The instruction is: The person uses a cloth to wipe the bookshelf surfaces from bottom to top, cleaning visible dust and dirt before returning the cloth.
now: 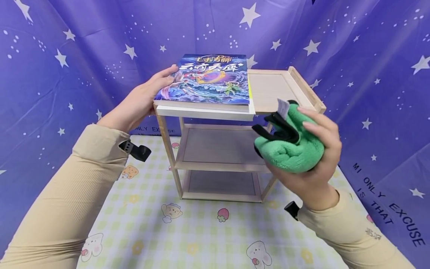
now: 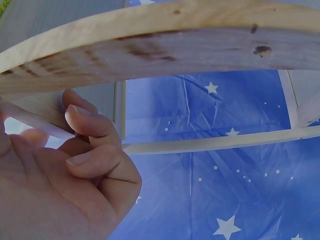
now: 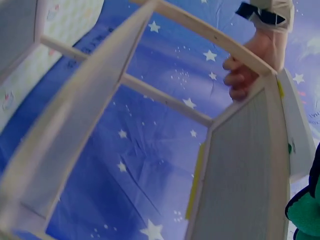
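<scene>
My left hand [image 1: 139, 99] grips the left side of a wooden three-tier shelf [image 1: 218, 166]. In the left wrist view its fingers [image 2: 95, 125] curl beneath the top rail [image 2: 200, 50]. By the thumb, a blue illustrated book [image 1: 209, 80] lies on a white flat item [image 1: 205, 112] on the top tier. My right hand [image 1: 322, 160] holds a bundled green plush thing [image 1: 292, 153] with black straps and a white tag, raised before the shelf's right side. Its exact kind is unclear. Part of it shows at the right wrist view's edge.
The top tier [image 1: 277, 87] has a raised rim at its right end. Two lower tiers stand below, on a checked cloth [image 1: 201, 235] with cartoon prints. A purple curtain [image 1: 100, 37] with white stars hangs behind and on both sides.
</scene>
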Tool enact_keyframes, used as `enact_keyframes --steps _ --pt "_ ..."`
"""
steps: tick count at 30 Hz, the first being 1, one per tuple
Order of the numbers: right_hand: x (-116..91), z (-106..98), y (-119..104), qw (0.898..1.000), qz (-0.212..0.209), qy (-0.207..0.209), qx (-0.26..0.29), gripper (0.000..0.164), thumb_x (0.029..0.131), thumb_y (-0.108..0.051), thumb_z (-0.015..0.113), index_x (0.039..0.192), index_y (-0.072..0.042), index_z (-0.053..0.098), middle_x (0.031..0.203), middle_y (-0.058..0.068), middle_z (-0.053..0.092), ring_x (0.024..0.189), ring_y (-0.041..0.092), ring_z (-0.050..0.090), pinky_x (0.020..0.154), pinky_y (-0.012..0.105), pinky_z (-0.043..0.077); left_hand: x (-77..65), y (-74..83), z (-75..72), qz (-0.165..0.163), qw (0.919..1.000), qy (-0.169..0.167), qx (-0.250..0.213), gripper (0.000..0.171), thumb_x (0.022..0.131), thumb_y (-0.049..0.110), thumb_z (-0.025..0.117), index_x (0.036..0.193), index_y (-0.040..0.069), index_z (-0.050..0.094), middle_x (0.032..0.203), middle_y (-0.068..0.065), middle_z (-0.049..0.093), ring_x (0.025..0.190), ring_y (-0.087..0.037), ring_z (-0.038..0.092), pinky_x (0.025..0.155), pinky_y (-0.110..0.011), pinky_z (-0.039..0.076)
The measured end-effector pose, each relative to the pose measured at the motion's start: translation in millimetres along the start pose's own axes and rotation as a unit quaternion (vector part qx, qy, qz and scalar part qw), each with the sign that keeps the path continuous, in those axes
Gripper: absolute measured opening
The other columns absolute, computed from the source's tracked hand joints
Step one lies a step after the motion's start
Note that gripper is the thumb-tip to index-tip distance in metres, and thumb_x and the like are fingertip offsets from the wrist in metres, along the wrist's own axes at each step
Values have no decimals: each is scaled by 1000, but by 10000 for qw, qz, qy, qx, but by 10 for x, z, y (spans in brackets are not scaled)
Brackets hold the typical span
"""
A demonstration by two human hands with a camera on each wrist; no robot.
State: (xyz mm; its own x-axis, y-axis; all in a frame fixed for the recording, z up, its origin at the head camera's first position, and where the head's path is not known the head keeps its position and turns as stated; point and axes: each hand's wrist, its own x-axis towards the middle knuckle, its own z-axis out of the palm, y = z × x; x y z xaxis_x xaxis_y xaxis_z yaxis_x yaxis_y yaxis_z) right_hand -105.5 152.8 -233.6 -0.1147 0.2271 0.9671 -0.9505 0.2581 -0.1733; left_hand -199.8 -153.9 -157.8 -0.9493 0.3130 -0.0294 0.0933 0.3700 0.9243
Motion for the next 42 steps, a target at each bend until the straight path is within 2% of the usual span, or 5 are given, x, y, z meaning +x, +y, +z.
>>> enact_keyframes --steps 11,17,24,35,42 --pt "376 -42 148 9989 61 -168 -434 75 61 -40 91 100 9 51 115 28 60 114 43 54 106 50 40 5 4 -4 -36 10000 11 10 51 100 60 38 149 57 24 165 18 11 130 -19 46 94 -36 40" --pt "737 -102 182 9876 737 -1109 -834 77 52 -25 93 108 9 53 122 15 62 120 30 54 111 40 36 9 -4 -3 -36 10000 -2 37 51 100 60 37 149 57 24 164 19 10 134 -18 43 96 -37 39" --pt "1069 -181 195 9163 1896 -2862 -2062 88 59 0 91 135 -15 52 132 -13 52 118 7 48 96 21 36 16 -2 -8 -21 10000 -20 -42 52 101 59 37 151 55 23 164 18 12 127 -18 48 90 -35 41" --pt "1351 -187 396 8277 3057 -3991 -2492 91 66 -18 93 139 -29 41 135 0 49 109 13 45 86 23 34 22 -6 -6 -45 10000 -50 -54 51 101 59 37 150 56 23 165 17 12 132 -19 46 95 -36 41" --pt "1489 -146 550 7894 3030 -4624 -2669 88 67 -22 92 144 -23 50 139 6 32 118 15 30 104 52 27 21 -5 -11 -41 10000 -50 -76 50 101 59 37 149 56 24 165 16 14 130 -19 48 94 -36 41"
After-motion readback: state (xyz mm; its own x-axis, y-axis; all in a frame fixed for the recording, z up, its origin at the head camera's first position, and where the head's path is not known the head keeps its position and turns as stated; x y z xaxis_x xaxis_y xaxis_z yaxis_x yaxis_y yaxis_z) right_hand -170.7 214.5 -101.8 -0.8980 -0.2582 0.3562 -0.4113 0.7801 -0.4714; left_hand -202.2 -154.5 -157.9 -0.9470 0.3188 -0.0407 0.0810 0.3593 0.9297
